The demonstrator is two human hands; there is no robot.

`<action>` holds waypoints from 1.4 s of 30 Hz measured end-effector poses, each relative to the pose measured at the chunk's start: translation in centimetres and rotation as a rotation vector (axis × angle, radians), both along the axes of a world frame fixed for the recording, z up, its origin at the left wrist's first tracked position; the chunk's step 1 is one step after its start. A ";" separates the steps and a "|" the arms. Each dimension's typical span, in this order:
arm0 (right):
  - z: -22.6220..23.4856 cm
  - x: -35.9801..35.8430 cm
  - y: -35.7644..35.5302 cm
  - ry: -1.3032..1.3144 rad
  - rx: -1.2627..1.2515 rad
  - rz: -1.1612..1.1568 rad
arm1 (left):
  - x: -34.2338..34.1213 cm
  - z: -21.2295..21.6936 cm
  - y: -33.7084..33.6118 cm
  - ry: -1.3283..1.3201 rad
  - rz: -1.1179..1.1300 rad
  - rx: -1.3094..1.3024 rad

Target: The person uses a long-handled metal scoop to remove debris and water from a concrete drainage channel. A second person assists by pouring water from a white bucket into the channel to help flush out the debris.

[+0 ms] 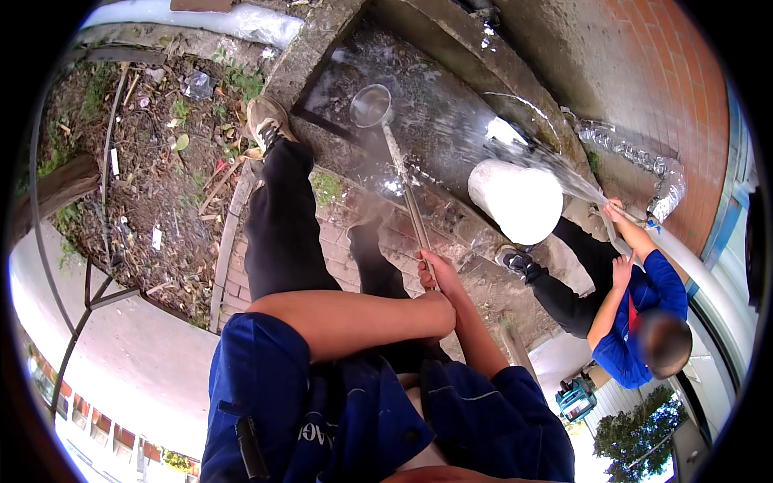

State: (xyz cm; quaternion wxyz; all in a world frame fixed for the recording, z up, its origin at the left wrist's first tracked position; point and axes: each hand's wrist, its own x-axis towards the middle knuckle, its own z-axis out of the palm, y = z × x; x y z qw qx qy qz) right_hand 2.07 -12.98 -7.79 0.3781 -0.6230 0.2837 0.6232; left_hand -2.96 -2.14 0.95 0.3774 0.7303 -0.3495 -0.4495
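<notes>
My right hand is closed round the handle of a long-handled metal ladle. The handle slants away to a round, rimmed head over the wet concrete trough; whether that head is solid or mesh I cannot tell. Across my body lies my left forearm, and its end, my left hand, is bent near the handle's lower end with the fingers hidden. To the right of the ladle a white bucket stands or leans at the trough's edge. Water sprays past it into the trough.
On the right, a co-worker in blue directs the spray with a hand at a hose end. Foil-wrapped pipe runs along the brick wall. My shoe rests on the left kerb, beside littered soil.
</notes>
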 end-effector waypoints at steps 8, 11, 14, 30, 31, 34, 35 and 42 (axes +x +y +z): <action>0.6 0.2 0.6 0.070 -0.013 -0.158 | 0.2 -0.8 -0.7 0.024 0.056 0.040; 0.3 0.6 0.6 0.130 0.046 -0.296 | 0.0 -0.6 -0.5 0.015 0.101 0.032; 0.2 1.1 0.9 0.195 0.134 -0.504 | -0.1 -0.4 -0.2 -0.035 0.078 -0.005; 0.7 4.0 0.7 0.474 0.349 -0.817 | 1.6 0.8 2.0 0.065 0.105 -0.013; 0.7 4.4 0.5 0.421 0.308 -0.775 | 1.2 0.1 2.0 0.072 0.154 -0.025; 3.3 4.3 2.4 0.088 0.076 -0.317 | 0.8 -0.5 4.0 0.109 0.277 -0.013; 4.4 3.9 2.7 -0.056 -0.030 -0.115 | 0.8 -0.7 4.6 0.121 0.305 -0.011; 6.9 -0.4 -4.1 -0.371 -0.026 0.305 | 0.6 -2.8 4.9 0.089 0.594 0.027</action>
